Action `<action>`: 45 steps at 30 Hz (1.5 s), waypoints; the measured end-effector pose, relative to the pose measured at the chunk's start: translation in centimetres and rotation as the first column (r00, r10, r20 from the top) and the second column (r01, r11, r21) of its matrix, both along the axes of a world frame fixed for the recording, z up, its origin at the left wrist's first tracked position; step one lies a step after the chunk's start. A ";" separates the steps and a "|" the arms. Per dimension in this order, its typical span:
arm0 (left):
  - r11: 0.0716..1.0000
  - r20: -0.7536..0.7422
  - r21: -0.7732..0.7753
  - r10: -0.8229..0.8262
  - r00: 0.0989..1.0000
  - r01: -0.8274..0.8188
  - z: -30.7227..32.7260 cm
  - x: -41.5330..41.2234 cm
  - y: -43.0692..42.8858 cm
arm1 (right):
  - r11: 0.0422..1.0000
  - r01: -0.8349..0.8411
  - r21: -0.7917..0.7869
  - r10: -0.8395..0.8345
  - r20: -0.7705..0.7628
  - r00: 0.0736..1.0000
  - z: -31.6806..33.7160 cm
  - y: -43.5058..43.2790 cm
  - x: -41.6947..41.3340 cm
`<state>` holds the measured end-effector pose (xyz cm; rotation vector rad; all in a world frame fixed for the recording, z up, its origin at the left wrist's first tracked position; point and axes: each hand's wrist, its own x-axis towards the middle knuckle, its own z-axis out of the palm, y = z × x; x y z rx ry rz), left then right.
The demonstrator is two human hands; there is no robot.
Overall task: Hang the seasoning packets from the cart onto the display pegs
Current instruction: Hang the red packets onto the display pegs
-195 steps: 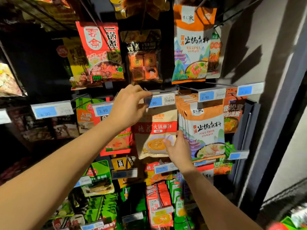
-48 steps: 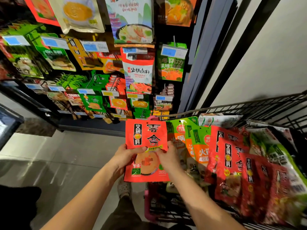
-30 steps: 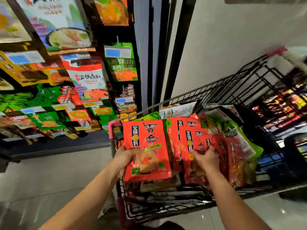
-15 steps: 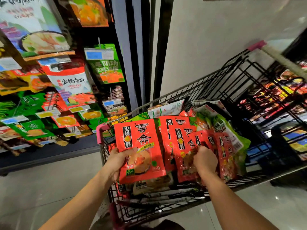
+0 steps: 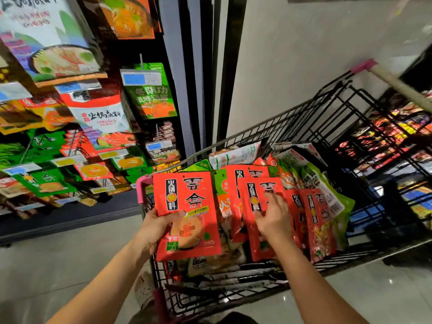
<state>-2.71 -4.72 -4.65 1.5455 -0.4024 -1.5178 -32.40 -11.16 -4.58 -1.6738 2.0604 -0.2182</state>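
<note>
My left hand (image 5: 156, 230) grips a red seasoning packet (image 5: 187, 206) by its left edge and holds it upright over the near left corner of the black wire cart (image 5: 327, 108). My right hand (image 5: 273, 218) lies on a second red packet (image 5: 254, 199) standing in the cart, fingers spread over its front. More red packets (image 5: 315, 218) and green ones (image 5: 311, 176) stand in a row behind it. The display pegs (image 5: 140, 61) with hanging packets and price tags fill the left side.
A dark shelf upright (image 5: 187, 73) and a pale wall (image 5: 304, 54) stand behind the cart. The cart's pink-ended handle (image 5: 364, 65) is at the upper right. Another stocked shelf (image 5: 392, 136) shows through the cart's wires. Glossy floor (image 5: 58, 265) lies below the display.
From the display, my view has swung down to the cart. The left hand has kept the red packet while the right hand let go of it and reached onto the packets in the cart.
</note>
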 end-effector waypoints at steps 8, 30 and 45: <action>1.000 -0.013 0.007 0.008 1.000 -0.008 -0.4 -0.2 0.1 | 0.969 0.221 0.110 -0.213 -0.078 0.974 0.3 -0.5 -1.8; 0.999 -0.132 0.030 -0.017 0.991 0.022 0.0 0.5 0.2 | 0.976 0.169 0.135 -0.212 0.745 0.633 1.4 0.1 10.0; 0.992 0.037 -0.069 -0.105 0.994 0.107 0.9 -0.1 1.0 | 0.944 0.329 -0.028 -0.312 0.250 0.917 -0.5 0.3 3.0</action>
